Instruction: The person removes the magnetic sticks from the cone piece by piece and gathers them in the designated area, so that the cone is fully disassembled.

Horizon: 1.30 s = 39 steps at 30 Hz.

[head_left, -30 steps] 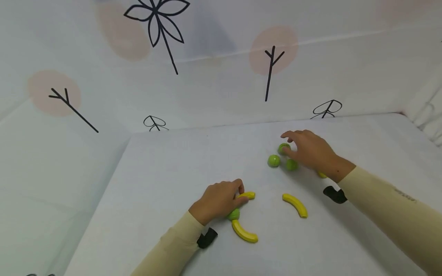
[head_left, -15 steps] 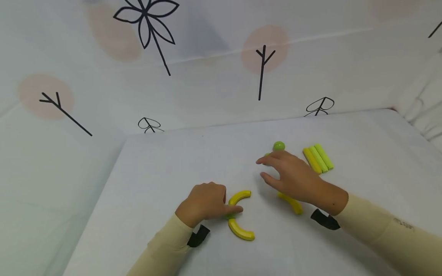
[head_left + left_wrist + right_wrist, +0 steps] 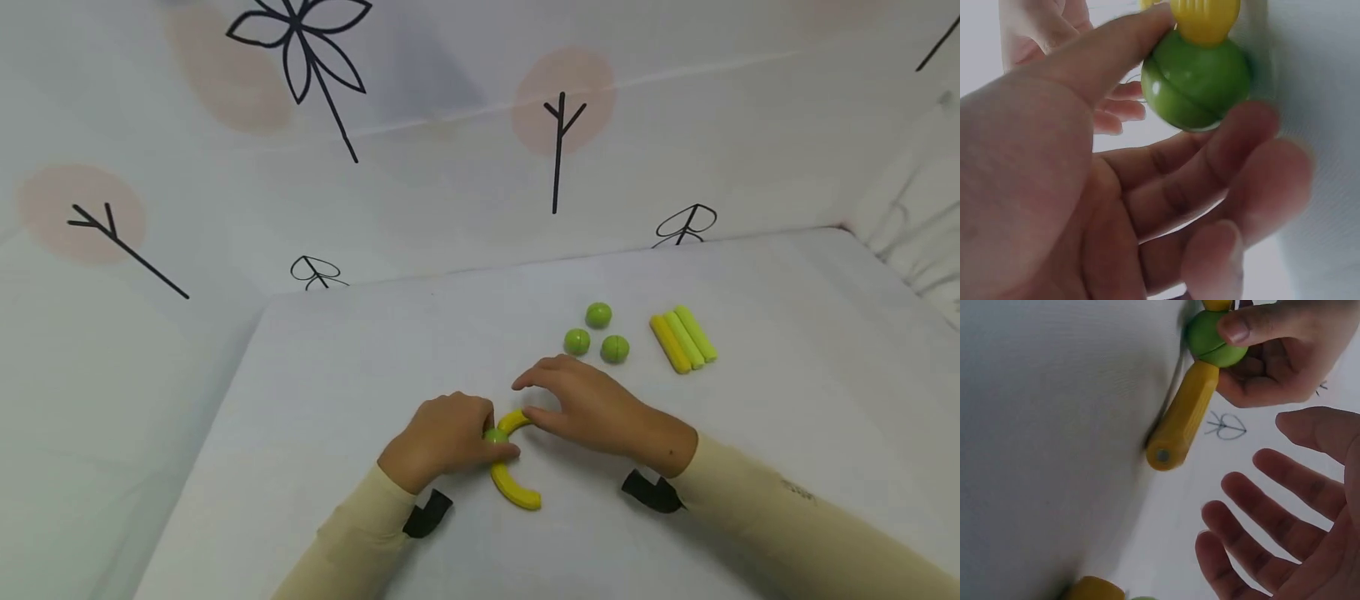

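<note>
My left hand (image 3: 442, 437) pinches a glossy green ball (image 3: 496, 437) at the table's middle, thumb on one side and fingers on the other. Two curved yellow rods meet this ball: the near curved rod (image 3: 516, 490) arcs toward me, and the far curved rod (image 3: 513, 420) arcs away to the right. In the right wrist view a pale round spot shows on the end of one curved rod (image 3: 1179, 425). My right hand (image 3: 588, 410) hovers beside the far rod's free end, fingers spread and nothing between them. Another yellow piece (image 3: 1094, 589) shows low in the right wrist view.
Several loose pieces lie farther back on the white table (image 3: 360, 350): three green balls (image 3: 598, 315) in a cluster, then a straight yellow stick (image 3: 670, 343) beside two lime sticks (image 3: 690, 335). A white printed cloth (image 3: 450, 183) rises behind the table.
My right hand has come from the green balls leftward and nearer, to the far curved rod, uncovering the balls and sticks. My left hand stays at its green ball, which now shows more.
</note>
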Available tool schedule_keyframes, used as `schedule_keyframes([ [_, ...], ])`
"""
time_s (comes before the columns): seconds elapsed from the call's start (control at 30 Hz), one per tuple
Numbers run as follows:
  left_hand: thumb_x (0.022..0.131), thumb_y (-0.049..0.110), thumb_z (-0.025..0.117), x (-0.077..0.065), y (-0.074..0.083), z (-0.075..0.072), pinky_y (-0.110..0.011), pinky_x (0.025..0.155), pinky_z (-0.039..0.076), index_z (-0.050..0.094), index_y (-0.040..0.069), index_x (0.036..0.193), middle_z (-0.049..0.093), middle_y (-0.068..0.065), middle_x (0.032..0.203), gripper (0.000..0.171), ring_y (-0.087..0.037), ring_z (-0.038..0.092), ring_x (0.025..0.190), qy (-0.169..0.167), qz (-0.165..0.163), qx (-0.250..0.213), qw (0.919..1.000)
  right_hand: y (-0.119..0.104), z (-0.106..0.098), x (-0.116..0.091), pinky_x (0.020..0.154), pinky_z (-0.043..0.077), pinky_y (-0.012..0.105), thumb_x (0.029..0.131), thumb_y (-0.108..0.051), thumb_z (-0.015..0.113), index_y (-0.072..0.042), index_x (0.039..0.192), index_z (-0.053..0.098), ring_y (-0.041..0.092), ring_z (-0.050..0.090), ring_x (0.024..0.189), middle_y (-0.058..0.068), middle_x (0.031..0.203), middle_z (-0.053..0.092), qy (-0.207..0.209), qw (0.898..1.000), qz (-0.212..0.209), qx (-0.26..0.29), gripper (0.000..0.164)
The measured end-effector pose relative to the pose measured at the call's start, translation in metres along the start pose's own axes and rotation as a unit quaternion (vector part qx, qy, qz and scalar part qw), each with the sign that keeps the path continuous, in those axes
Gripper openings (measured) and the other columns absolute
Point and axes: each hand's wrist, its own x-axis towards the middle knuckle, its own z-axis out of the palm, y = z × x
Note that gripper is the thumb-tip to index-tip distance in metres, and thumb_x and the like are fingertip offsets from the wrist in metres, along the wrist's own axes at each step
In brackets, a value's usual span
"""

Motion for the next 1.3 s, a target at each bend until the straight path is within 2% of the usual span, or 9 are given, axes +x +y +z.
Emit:
schedule_keyframes([
  [0.23, 0.085, 0.049, 0.075, 0.005, -0.003, 0.003, -0.027, 0.054, 0.041, 0.067, 0.015, 0.089, 0.059, 0.007, 0.069, 0.035, -0.012, 0.051, 0.058, 0.036, 0.001, -0.014, 0.9992, 0.006, 0.001, 0.001, 0.095, 0.053, 0.04, 0.09, -0.022, 0.075, -0.013, 0.117, 0.072, 0.021, 0.063, 0.113, 0.001, 0.115, 0.069, -0.01, 1.0, -0.005, -0.01, 0.029],
  [0.47, 0.088, 0.046, 0.074, 0.009, -0.002, 0.004, -0.026, 0.054, 0.041, 0.069, 0.013, 0.099, 0.061, 0.006, 0.072, 0.036, -0.012, 0.051, 0.059, 0.045, 0.006, -0.02, 0.9988, 0.013, 0.005, 0.005, 0.076, 0.051, 0.023, 0.087, -0.023, 0.079, -0.013, 0.115, 0.073, 0.008, 0.058, 0.086, -0.006, 0.101, 0.067, -0.056, 0.998, 0.014, 0.001, 0.03],
  [0.57, 0.088, 0.045, 0.074, 0.011, -0.002, 0.004, -0.026, 0.054, 0.041, 0.069, 0.012, 0.101, 0.061, 0.006, 0.072, 0.036, -0.012, 0.051, 0.058, 0.048, 0.008, -0.021, 0.9986, 0.016, 0.005, 0.005, 0.072, 0.048, 0.021, 0.086, -0.021, 0.079, -0.013, 0.113, 0.074, 0.007, 0.055, 0.08, -0.005, 0.097, 0.066, -0.064, 0.998, 0.016, 0.003, 0.028],
  [0.93, 0.089, 0.044, 0.074, 0.016, 0.0, 0.008, -0.025, 0.056, 0.042, 0.069, 0.015, 0.107, 0.061, 0.007, 0.076, 0.035, -0.011, 0.053, 0.063, 0.062, 0.032, -0.015, 0.9975, 0.024, 0.007, 0.004, 0.068, 0.048, 0.019, 0.088, -0.016, 0.077, -0.011, 0.114, 0.073, 0.006, 0.054, 0.073, -0.005, 0.09, 0.063, -0.09, 0.995, 0.035, 0.028, 0.027],
  [1.3, 0.09, 0.042, 0.074, 0.015, 0.0, 0.01, -0.025, 0.058, 0.042, 0.07, 0.016, 0.109, 0.061, 0.008, 0.076, 0.033, -0.011, 0.053, 0.064, 0.059, 0.031, -0.036, 0.9971, 0.029, 0.009, 0.004, 0.072, 0.048, 0.022, 0.09, -0.013, 0.075, -0.011, 0.113, 0.074, 0.009, 0.053, 0.077, -0.003, 0.09, 0.062, -0.092, 0.994, 0.033, 0.046, 0.023],
])
